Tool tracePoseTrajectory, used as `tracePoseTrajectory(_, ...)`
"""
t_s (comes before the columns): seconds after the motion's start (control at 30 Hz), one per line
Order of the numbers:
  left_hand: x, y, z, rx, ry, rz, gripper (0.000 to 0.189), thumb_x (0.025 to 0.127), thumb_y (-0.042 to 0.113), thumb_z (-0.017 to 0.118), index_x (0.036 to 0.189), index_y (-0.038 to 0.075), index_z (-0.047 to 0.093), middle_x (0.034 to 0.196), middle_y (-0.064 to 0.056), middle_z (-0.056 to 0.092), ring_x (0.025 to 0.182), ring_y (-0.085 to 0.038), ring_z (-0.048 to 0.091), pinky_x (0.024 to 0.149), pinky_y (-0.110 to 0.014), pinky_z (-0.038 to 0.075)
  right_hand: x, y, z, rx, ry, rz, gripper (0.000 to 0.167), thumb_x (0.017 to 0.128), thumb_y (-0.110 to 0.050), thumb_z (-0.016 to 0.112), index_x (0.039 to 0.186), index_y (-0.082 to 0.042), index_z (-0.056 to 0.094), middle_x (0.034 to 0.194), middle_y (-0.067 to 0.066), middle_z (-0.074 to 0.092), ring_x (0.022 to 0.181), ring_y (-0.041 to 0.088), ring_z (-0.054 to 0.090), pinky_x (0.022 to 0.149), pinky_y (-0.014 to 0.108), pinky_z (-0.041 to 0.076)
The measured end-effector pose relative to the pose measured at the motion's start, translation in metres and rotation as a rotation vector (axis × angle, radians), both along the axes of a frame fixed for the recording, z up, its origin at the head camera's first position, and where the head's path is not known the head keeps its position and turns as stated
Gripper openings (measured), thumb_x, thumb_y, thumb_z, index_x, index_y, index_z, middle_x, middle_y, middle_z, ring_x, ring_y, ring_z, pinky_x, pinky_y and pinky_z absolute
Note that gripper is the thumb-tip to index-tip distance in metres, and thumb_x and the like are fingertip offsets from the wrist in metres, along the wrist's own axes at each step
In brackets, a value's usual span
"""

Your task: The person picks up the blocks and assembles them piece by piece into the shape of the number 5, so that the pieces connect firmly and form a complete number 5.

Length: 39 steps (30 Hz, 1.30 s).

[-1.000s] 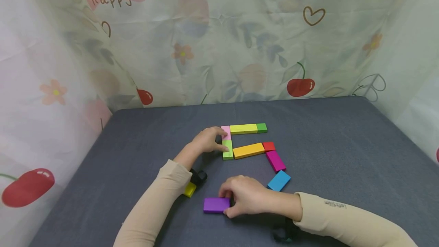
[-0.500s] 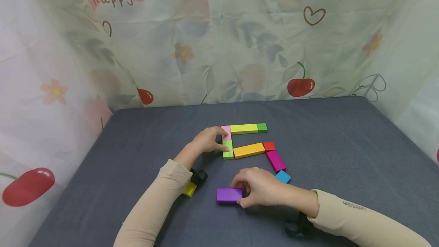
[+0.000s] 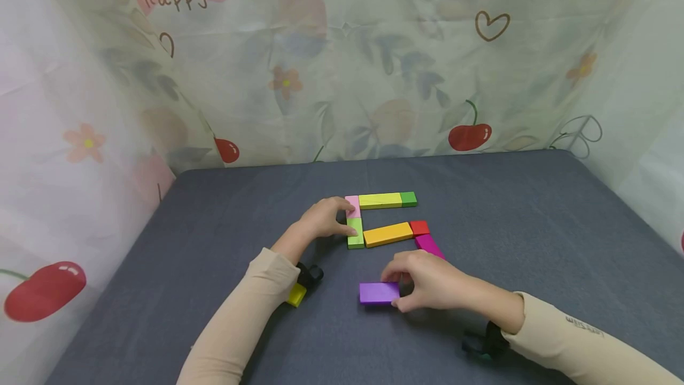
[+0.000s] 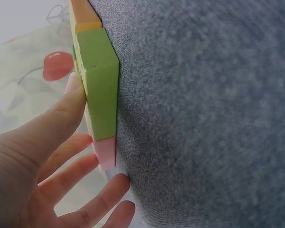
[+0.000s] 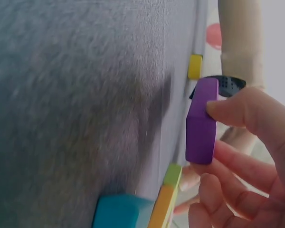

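Observation:
My right hand point(image 3: 435, 281) pinches a purple block point(image 3: 376, 293) by its right end, thumb on the near side and fingers on the far side. In the right wrist view, that purple block point(image 5: 201, 128) appears raised off the cloth. My left hand point(image 3: 322, 218) rests its fingertips on a pink block point(image 3: 352, 202) and the light green block point(image 3: 355, 227) joined to it end to end. The left wrist view has the thumb on the light green block point(image 4: 102, 90), the fingers fairly straight. A blue block point(image 5: 115, 211), hidden in the head view, lies below the purple one.
A yellow block point(image 3: 379, 201) and a dark green one point(image 3: 408, 199) run right from the pink block. Orange point(image 3: 387, 234), red point(image 3: 419, 228) and magenta point(image 3: 428, 245) blocks follow from the light green. Another yellow block point(image 3: 296, 296) lies beside the left sleeve on the dark cloth point(image 3: 534, 224).
My right hand has carried the purple block to the right and farther from me, and now covers the blue block in the head view. The left hand has stayed still.

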State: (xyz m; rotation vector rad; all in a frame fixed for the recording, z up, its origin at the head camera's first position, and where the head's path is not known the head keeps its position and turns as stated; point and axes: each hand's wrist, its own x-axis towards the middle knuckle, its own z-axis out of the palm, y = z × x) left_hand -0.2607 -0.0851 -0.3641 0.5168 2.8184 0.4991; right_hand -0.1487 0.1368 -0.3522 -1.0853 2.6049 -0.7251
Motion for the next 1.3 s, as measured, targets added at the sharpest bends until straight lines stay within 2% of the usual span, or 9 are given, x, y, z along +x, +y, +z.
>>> tracePoseTrajectory(0.27, -0.001, 0.0, 0.001, 0.003, -0.014, -0.001, 0.06, 0.077, 0.033, 0.076, 0.13, 0.013, 0.056, 0.138, -0.005, 0.052, 0.13, -0.023, 0.045, 0.111, -0.04, 0.034, -0.003, 0.013, 0.0, 0.047, 0.008, 0.028, 0.026, 0.075, -0.021, 0.075, 0.099, -0.018, 0.068, 0.092, -0.01, 0.063, 0.083, 0.006, 0.056, 0.073, 0.021, 0.049)
tracePoseTrajectory(0.47, -0.001, 0.0, 0.0, 0.007, -0.017, -0.001, 0.06, 0.077, 0.033, 0.076, 0.13, 0.013, 0.056, 0.138, -0.005, 0.052, 0.131, -0.023, 0.044, 0.111, -0.04, 0.033, -0.003, 0.02, -0.001, 0.065, 0.003, 0.063, 0.024, 0.075, -0.021, 0.074, 0.099, -0.019, 0.068, 0.088, -0.013, 0.06, 0.082, 0.002, 0.053, 0.074, 0.02, 0.049)
tracePoseTrajectory(0.97, 0.001, 0.0, 0.0, 0.015, -0.007, -0.01, 0.06, 0.077, 0.033, 0.076, 0.13, 0.012, 0.056, 0.138, -0.005, 0.052, 0.131, -0.023, 0.044, 0.111, -0.041, 0.033, -0.005, 0.033, -0.008, 0.093, 0.05, 0.148, 0.023, 0.074, -0.022, 0.074, 0.096, -0.023, 0.068, 0.087, -0.016, 0.059, 0.084, 0.0, 0.051, 0.075, 0.019, 0.046)
tracePoseTrajectory(1.3, 0.001, 0.0, 0.0, 0.012, -0.01, -0.005, 0.06, 0.077, 0.033, 0.075, 0.13, 0.013, 0.056, 0.139, -0.005, 0.052, 0.131, -0.023, 0.044, 0.111, -0.04, 0.033, -0.006, 0.034, -0.009, 0.124, 0.098, 0.164, 0.022, 0.074, -0.026, 0.075, 0.094, -0.023, 0.067, 0.087, -0.017, 0.059, 0.086, 0.001, 0.05, 0.078, 0.023, 0.045)
